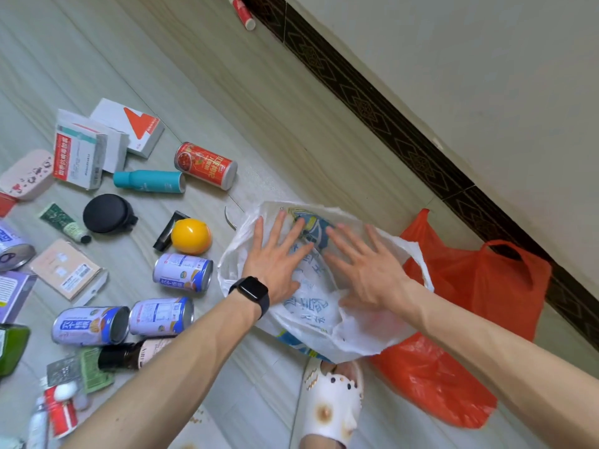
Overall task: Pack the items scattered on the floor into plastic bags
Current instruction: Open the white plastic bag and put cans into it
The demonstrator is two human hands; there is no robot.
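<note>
From the head camera we see the left hand (275,257) and right hand (366,267) lying flat on the white bag (311,303), fingers straight and spread, gripping nothing. The white bag lies on the floor (259,124), overlapping a red bag (470,286) near the wall (486,59). Scattered to the left of the bags are a red can (205,165), teal bottle (149,181), blue cans (183,272) and boxes (81,153).

One white printed plastic bag (312,314) lies under the left hand (275,257) and right hand (366,264), and one orange plastic bag (470,286) lies right of them. Left of the left hand are four lavender-and-white metal cans (183,272), one red metal can (205,165), one teal bottle (149,181) and three white cardboard boxes (79,157).
</note>
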